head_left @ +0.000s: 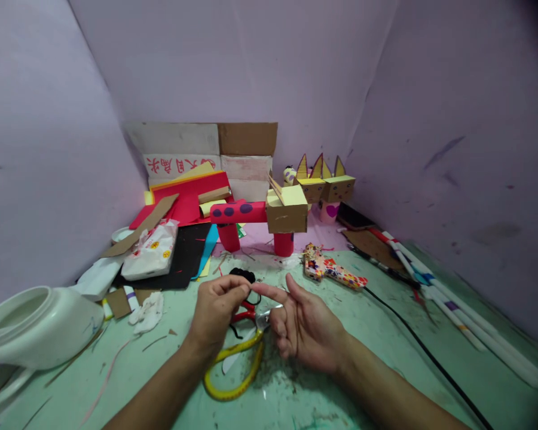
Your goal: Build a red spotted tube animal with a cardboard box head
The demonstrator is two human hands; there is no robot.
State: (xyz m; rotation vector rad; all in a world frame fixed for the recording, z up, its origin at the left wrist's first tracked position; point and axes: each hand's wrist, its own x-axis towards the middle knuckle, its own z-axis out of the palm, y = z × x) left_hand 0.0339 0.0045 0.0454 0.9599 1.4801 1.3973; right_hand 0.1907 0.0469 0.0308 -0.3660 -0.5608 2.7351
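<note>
My left hand (219,307) is pinched, its thumb and forefinger meeting the tip of my right forefinger; a dark thread or loop seems to hang there, but what the pinch holds is too small to name. My right hand (307,325) is palm up, with forefinger and thumb stretched out and the other fingers curled. Beneath the hands lie yellow-handled scissors (226,394) and red-handled scissors (246,312). A black coil (243,274) lies just behind them. Farther back stands a red paper-roll animal (237,211) with purple spots and a cardboard box head (287,218).
Two finished box-headed figures (338,189) stand at the back right. A patterned glue gun (332,270) with a black cord lies at right, near long paper-wrapped sticks (457,316). At left are a tissue pack (151,251), coloured paper (188,194) and a white pot (67,328).
</note>
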